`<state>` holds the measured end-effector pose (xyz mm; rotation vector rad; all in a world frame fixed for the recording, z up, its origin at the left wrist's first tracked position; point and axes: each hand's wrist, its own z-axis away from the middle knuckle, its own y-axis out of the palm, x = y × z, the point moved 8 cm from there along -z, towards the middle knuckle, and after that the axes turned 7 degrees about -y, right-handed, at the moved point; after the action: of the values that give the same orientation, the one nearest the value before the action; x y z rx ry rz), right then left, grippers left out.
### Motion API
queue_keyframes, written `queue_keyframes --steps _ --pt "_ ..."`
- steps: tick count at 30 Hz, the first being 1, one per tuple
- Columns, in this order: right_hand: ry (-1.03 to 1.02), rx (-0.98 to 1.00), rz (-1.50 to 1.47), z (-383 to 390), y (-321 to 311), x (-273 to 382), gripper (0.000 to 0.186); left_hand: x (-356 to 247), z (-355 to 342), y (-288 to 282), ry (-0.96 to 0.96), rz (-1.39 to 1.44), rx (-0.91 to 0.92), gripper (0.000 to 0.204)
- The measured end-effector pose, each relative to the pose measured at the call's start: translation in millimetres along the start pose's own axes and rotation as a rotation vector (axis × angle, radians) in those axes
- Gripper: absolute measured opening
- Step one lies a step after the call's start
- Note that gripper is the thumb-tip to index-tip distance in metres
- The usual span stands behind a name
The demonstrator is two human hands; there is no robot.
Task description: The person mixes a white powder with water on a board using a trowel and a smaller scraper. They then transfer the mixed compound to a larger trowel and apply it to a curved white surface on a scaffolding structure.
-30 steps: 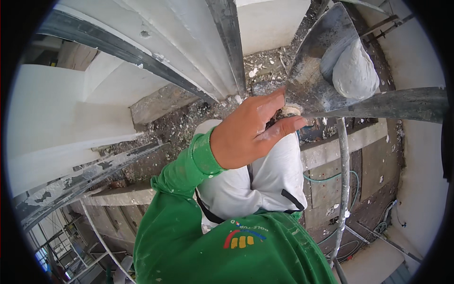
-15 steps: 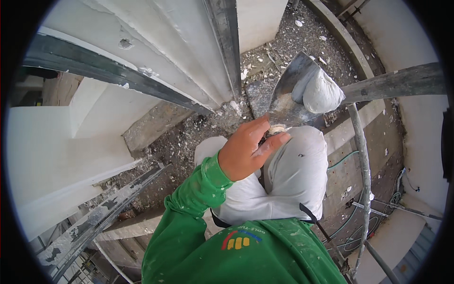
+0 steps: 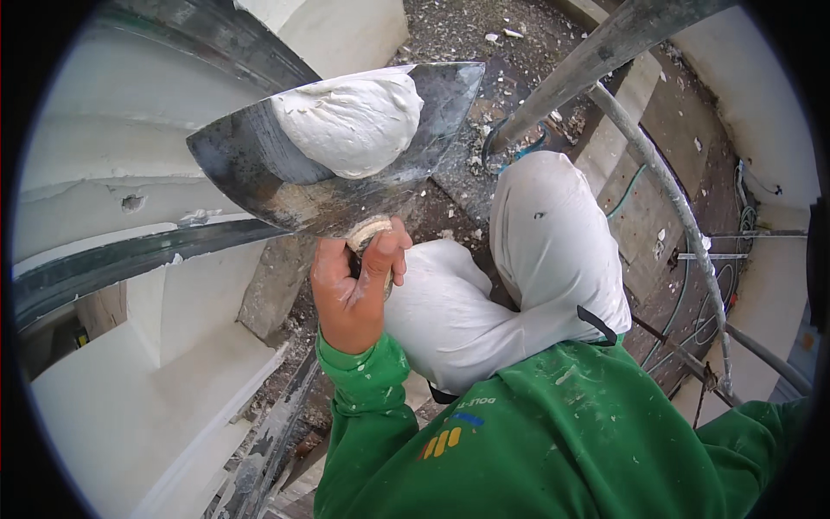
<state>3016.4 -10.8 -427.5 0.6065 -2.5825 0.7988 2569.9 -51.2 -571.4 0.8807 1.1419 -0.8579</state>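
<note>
My left hand (image 3: 353,290) is closed around the short, plaster-caked handle of a broad metal plastering trowel (image 3: 238,160). The thumb and fingertips wrap the grip right below the blade. On the dark, scuffed steel rests a thick mound of white plaster (image 3: 350,121). The trowel is held in front of me to the left, beside a white wall. My right hand is out of sight; only the green right sleeve (image 3: 752,445) shows at the lower right rim.
A scaffold pole (image 3: 605,65) slants across the upper right, with a thinner pole (image 3: 670,186) bending down beside my knee. Debris litters the ground (image 3: 450,39). A dark metal rail (image 3: 147,264) runs along the left. Hoses (image 3: 705,311) lie coiled at the right.
My left hand has swung to the left and raised the trowel with its plaster, whose face now shows more fully. My view has shifted, and the right sleeve has come into sight.
</note>
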Motion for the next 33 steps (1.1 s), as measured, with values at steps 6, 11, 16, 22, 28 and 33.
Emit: queue_keyframes --steps 6,11,16,22,28,33 --pt "-0.237 0.188 -0.228 -26.0 86.6 72.2 0.010 14.1 9.1 -18.7 -0.059 0.013 -0.120 0.022" --pt "-0.187 1.071 -0.522 84.5 290.9 74.1 0.017 30.5 30.0 -24.1 -0.151 -0.065 -0.162 0.027" --pt "-0.026 1.262 -0.645 195.5 433.7 40.2 0.033 47.2 58.8 -36.1 -0.285 -0.175 -0.240 0.025" --pt "-0.083 1.403 -0.638 306.9 507.3 54.1 0.032 51.4 90.7 -40.6 -0.362 -0.217 -0.405 0.028" --pt "-0.198 1.365 -0.776 297.5 505.2 83.5 0.024 46.7 109.8 -40.5 -0.357 -0.266 -0.476 0.036" --pt "-0.411 1.346 -0.858 290.6 505.9 126.5 0.020 45.9 123.6 -47.7 -0.305 -0.256 -0.613 0.044"
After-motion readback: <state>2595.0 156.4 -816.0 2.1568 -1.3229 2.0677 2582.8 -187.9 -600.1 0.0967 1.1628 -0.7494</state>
